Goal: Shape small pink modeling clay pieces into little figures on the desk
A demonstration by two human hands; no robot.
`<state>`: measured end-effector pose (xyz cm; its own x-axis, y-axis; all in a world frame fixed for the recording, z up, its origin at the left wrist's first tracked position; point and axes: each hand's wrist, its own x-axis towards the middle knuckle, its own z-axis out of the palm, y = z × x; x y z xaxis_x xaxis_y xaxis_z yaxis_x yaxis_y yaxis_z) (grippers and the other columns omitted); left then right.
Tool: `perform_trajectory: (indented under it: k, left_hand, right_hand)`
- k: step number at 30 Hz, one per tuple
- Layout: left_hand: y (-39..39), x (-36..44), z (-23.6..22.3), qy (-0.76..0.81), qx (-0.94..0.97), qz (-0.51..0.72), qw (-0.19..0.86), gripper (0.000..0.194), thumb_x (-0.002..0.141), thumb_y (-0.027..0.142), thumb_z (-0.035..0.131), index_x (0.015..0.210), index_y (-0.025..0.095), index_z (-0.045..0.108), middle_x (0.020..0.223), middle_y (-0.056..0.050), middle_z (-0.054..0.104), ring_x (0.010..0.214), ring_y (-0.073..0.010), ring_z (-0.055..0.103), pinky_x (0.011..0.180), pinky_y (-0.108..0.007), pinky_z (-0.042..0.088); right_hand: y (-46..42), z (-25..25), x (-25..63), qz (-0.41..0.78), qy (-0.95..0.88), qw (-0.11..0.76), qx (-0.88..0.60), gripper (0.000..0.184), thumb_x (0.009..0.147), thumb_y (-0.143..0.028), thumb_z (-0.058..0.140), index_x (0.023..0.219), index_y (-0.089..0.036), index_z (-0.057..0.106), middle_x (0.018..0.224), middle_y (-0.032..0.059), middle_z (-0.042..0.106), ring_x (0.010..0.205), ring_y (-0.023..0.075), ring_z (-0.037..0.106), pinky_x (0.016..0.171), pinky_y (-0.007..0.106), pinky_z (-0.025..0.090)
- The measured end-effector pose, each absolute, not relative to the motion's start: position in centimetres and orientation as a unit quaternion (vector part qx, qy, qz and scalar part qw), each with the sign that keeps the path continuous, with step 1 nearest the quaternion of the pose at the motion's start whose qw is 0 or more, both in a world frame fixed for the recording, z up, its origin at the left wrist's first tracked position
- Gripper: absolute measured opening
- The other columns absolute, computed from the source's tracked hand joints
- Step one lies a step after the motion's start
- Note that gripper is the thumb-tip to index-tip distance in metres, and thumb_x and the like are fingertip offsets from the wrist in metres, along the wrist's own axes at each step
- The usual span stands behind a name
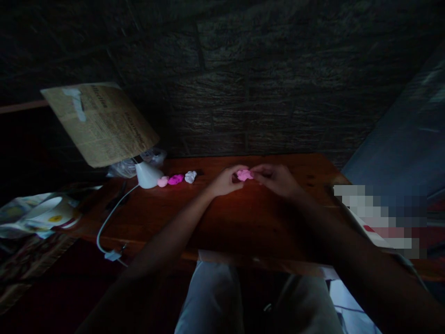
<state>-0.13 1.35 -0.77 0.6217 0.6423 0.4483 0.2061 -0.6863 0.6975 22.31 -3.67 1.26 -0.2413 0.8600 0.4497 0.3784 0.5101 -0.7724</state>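
A pink crumpled lump (244, 175) is held just above the wooden table; whether it is clay or paper I cannot tell. My left hand (227, 181) curls around its left side, thumb below and fingers above. On the right side, my right hand (276, 178) pinches its edge between thumb and fingertips. To the left, three more lumps lie in a row on the table: a white one (190, 176), a magenta one (175, 179) and a pale pink one (163, 181), which sits against the lamp base.
A lamp with a white base (146, 175) and newspaper-covered shade (100, 123) stands at the table's (229, 218) left. Its white cable (104, 227) hangs over the front edge. A white tub (54, 213) is at far left. Behind rises a dark stone-patterned wall (229, 93).
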Motion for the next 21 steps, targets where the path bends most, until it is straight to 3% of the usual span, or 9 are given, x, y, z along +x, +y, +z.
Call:
perform_trajectory:
  k: [12,17,21]
  left_hand:
    - [1.6,-0.2,-1.2,0.233,0.838,0.359,0.339,0.031,0.083,0.03,0.077,0.108,0.012,0.072,0.104,-0.011,0.076,0.09,-0.0166,0.069,0.083,-0.03,0.054]
    - [1.5,-0.3,-0.8,0.242,0.82,0.34,0.392,0.034,0.08,0.034,0.08,0.105,0.013,0.075,0.101,-0.01,0.078,0.085,-0.0156,0.07,0.082,-0.031,0.055]
    - [1.4,-0.6,-0.4,0.249,0.811,0.315,0.426,0.036,0.078,0.034,0.082,0.106,0.012,0.075,0.102,-0.01,0.079,0.086,-0.0166,0.072,0.082,-0.031,0.056]
  right_hand:
    - [-4.5,1.0,21.3,0.121,-0.791,0.405,-0.442,0.018,0.087,-0.026,0.07,0.098,-0.028,0.084,0.096,0.0012,0.083,0.075,0.0183,0.076,0.076,0.03,0.058]
    - [-4.4,0.8,21.1,0.064,-0.829,0.362,-0.422,0.023,0.089,-0.019,0.067,0.104,-0.027,0.083,0.108,0.0037,0.082,0.078,0.018,0.076,0.078,0.03,0.057]
    - [-4.4,0.7,20.9,0.035,-0.838,0.345,-0.422,0.024,0.089,-0.018,0.065,0.104,-0.026,0.082,0.106,0.0041,0.082,0.081,0.0186,0.075,0.08,0.03,0.056]
